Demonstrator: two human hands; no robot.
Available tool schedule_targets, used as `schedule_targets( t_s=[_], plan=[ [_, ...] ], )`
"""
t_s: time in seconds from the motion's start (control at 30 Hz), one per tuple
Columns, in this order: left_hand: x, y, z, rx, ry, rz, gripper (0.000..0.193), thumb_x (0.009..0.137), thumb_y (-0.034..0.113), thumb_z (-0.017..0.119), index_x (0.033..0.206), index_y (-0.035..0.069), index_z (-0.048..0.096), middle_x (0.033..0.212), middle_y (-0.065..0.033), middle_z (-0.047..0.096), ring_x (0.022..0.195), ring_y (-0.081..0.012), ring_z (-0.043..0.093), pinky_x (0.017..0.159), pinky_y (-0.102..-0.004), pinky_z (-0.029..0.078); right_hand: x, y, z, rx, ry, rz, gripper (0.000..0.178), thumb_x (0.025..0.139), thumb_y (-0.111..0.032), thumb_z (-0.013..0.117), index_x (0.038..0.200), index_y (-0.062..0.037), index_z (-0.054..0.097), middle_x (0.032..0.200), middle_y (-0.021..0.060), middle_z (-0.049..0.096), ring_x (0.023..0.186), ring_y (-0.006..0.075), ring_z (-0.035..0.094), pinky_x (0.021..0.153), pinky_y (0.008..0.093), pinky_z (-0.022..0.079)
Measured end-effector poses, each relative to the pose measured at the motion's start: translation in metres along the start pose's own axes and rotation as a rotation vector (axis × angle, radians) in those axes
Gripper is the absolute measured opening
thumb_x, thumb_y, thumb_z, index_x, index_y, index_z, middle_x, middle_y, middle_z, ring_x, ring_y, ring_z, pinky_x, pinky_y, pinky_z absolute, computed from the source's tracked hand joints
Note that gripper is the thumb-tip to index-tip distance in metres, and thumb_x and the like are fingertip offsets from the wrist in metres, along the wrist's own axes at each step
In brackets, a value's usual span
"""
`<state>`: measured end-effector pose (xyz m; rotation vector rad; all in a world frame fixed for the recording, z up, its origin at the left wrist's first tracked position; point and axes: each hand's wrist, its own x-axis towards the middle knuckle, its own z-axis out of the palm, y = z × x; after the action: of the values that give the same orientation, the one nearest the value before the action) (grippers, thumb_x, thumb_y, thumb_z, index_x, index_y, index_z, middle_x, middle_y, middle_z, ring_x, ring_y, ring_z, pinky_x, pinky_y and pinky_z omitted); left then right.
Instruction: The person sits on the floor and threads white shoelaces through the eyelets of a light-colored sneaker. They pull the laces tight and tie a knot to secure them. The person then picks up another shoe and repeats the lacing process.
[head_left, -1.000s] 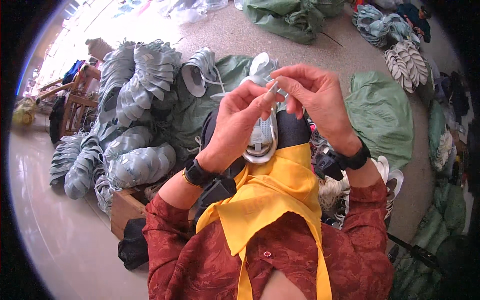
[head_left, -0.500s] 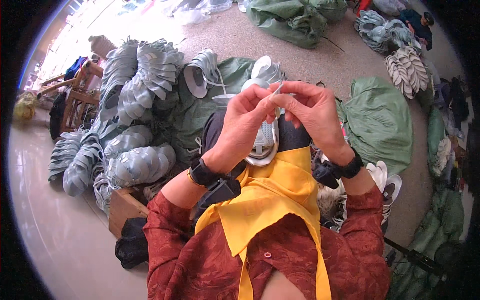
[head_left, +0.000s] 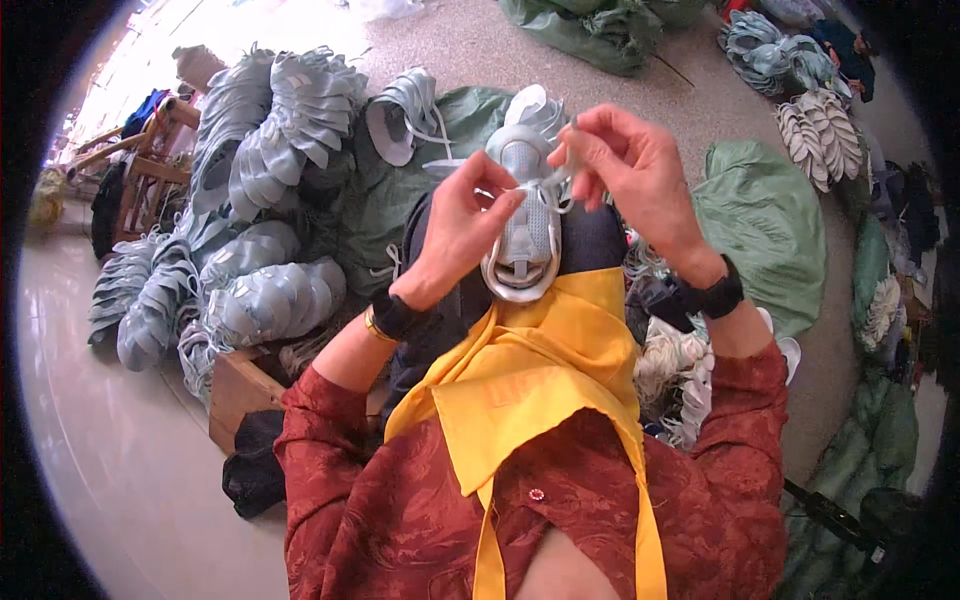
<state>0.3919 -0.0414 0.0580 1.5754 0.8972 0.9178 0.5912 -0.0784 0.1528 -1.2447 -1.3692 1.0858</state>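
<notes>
Strong daylight pouring in upper left, burning that corner nearly white! Pale glossy floor (head_left: 90, 430) catching broad sheen down left side. Middle evenly lit: yellow apron (head_left: 540, 345) vivid, red shirt (head_left: 430, 510) showing pattern clearly, shadows soft. Right rim dim, green sacks (head_left: 850, 500) sunk in murk, detail mushy. Fisheye circle ringed black, bluish fringe on left edge, shapes bending near rim. Right hand (head_left: 632, 172) smeared slightly at fingertips; left hand (head_left: 460, 228) crisper, shoe (head_left: 527, 240) fairly sharp.
</notes>
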Motion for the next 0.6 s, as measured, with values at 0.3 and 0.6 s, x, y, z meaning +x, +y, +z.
schedule_targets(
  t_s=[0.3, 0.6],
  plan=[
    [-0.012, -0.056, 0.000, 0.317, 0.055, 0.054, 0.024, 0.081, 0.010, 0.077, 0.090, 0.001, 0.057, 0.082, -0.0070, 0.058, 0.071, -0.0148, 0.058, 0.066, -0.0292, 0.050, 0.007, -0.048, 0.010, -0.354, -0.216, -0.206, 0.013, 0.105, -0.015, 0.056, 0.099, -0.0038, 0.059, 0.079, 0.0013, 0.065, 0.063, 0.0059, 0.060, 0.057, 0.0209, 0.051],
    [-0.006, -0.061, 0.005, 0.251, 0.051, 0.056, 0.023, 0.080, 0.011, 0.080, 0.085, 0.001, 0.060, 0.082, -0.0056, 0.058, 0.070, -0.0120, 0.057, 0.066, -0.0269, 0.050, 0.066, -0.181, -0.026, -0.373, -0.203, -0.736, 0.021, 0.108, -0.018, 0.047, 0.100, -0.0034, 0.059, 0.075, 0.0082, 0.066, 0.053, 0.0115, 0.063, 0.044, 0.0239, 0.056]
  ],
)
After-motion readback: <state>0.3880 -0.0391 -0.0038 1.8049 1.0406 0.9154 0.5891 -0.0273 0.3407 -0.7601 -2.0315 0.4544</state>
